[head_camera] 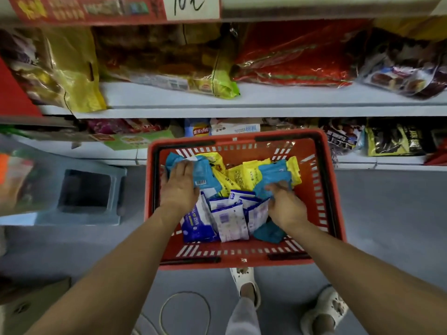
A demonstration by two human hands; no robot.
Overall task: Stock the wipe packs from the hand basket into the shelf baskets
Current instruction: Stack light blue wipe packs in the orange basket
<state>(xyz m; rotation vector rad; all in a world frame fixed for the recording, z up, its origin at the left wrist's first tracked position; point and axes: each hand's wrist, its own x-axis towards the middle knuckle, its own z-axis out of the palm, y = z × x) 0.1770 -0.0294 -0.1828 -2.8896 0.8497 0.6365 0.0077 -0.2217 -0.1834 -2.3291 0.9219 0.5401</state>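
Observation:
A red hand basket stands on the floor before the shelves, filled with several wipe packs: blue ones, yellow ones and white-and-blue ones. My left hand lies on a blue pack at the basket's back left, its fingers curled over the pack's edge. My right hand reaches in at the right, and its fingers grip another blue pack. Both forearms stretch down into the basket.
Two white shelves above the basket hold large snack bags. A grey plastic stool stands left of the basket. My feet in white clogs are just behind it, with a cord loop on the grey floor.

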